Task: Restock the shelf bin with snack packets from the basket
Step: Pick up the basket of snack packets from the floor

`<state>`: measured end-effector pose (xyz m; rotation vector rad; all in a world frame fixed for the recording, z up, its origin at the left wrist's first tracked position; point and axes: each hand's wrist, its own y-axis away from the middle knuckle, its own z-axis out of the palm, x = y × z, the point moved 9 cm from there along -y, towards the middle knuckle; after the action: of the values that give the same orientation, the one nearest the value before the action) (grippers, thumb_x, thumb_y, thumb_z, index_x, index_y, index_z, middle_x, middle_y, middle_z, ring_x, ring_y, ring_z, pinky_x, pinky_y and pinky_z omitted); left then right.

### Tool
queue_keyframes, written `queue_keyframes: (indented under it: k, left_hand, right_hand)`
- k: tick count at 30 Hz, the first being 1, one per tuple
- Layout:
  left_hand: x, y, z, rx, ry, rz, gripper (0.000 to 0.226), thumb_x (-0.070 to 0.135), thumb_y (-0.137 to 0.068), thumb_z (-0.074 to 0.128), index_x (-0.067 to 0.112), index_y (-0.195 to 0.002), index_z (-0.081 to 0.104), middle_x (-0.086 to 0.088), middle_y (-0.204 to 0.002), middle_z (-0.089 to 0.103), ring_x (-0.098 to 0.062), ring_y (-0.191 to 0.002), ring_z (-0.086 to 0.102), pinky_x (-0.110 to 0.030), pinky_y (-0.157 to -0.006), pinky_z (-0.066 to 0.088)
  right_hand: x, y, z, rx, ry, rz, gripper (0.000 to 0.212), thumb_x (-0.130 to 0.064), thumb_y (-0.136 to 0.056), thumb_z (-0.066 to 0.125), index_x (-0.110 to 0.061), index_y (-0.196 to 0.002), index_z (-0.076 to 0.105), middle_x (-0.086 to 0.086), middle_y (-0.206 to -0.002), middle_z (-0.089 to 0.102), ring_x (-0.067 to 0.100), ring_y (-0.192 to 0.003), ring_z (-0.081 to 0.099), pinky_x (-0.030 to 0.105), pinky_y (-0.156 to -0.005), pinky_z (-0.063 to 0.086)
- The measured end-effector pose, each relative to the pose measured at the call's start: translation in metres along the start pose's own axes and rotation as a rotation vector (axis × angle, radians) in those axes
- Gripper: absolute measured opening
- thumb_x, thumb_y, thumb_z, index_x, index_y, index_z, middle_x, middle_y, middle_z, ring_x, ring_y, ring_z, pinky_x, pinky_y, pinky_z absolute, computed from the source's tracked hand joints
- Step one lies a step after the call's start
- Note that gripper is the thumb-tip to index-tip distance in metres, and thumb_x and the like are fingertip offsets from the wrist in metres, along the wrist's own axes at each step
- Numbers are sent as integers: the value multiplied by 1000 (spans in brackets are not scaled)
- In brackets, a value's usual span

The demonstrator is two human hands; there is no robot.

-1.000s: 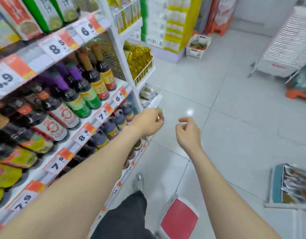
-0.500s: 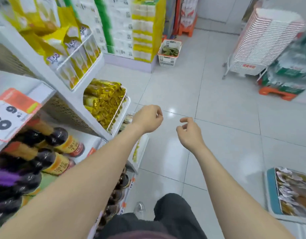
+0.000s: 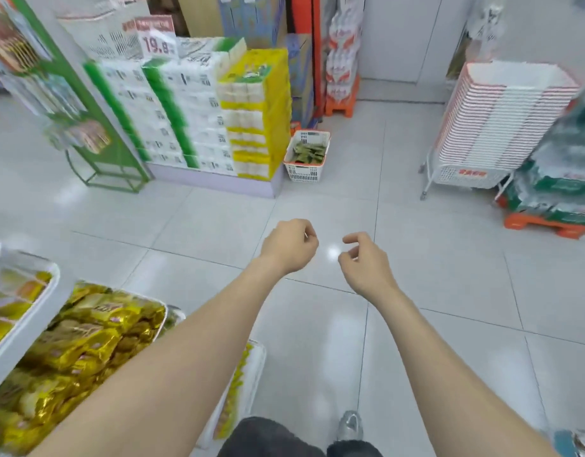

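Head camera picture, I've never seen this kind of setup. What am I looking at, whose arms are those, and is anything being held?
No machine here: a camera worn on a person's head looks forward and down, so the two bare arms are the wearer's own. The left hand has its fingers curled in, and the right hand is loosely curled; neither visibly holds anything. Below left, a wire shelf bin holds gold snack packets. Ahead on the tiled floor stands a white basket of green packets, beside stacked tissue packs.
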<state>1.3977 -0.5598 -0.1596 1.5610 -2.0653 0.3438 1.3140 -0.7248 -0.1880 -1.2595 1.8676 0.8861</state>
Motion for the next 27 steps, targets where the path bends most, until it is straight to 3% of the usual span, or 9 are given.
queue_keyframes:
  k: [2, 8, 15, 19, 24, 27]
  left_hand:
    - [11, -46, -4, 39, 17, -19, 21, 26, -85, 53, 28, -89, 74, 8, -84, 71, -25, -87, 68, -39, -79, 60]
    - [26, -185, -1, 71, 63, -59, 20, 28, -83, 52, 28, -86, 72, 10, -84, 71, -25, -86, 68, -39, -79, 61]
    - [33, -377, -12, 117, 94, -44, 17, 21, -89, 54, 23, -86, 71, 8, -82, 70, -23, -84, 66, -37, -74, 58]
    - [37, -484, -31, 115, 95, -60, 17, 21, -91, 54, 20, -85, 70, 5, -79, 70, -24, -81, 67, -35, -67, 55]
    - [41, -603, -56, 176, -32, -157, 23, 22, -93, 50, 14, -80, 66, -3, -77, 65, -29, -76, 57, -34, -62, 45]
    - [38, -682, -56, 153, -56, -186, 22, 27, -91, 51, 19, -75, 63, 0, -74, 65, -30, -78, 62, -31, -63, 44]
  right_hand:
    - [-7, -46, -20, -20, 15, -3, 34, -17, -96, 52, -21, -129, 54, 4, -98, 65, 17, -83, 64, 30, -64, 50]
    - [-15, -188, -44, -68, 94, -44, 35, -14, -95, 51, -16, -130, 53, 12, -91, 66, 22, -86, 64, 40, -77, 57]
    - [-38, -392, -45, -71, 181, -108, 40, -17, -96, 52, -17, -135, 49, 7, -113, 55, 24, -104, 55, 33, -80, 43]
    - [-63, -498, -51, -107, 222, -114, 41, -18, -97, 52, -17, -138, 49, 10, -124, 56, 25, -117, 51, 34, -91, 42]
    - [-82, -618, -65, -148, 261, -154, 40, -20, -100, 51, -16, -140, 48, 10, -128, 55, 24, -118, 51, 31, -92, 38]
    - [-86, -696, -68, -181, 260, -171, 40, -20, -100, 51, -17, -140, 48, 11, -128, 54, 25, -119, 52, 32, -94, 40]
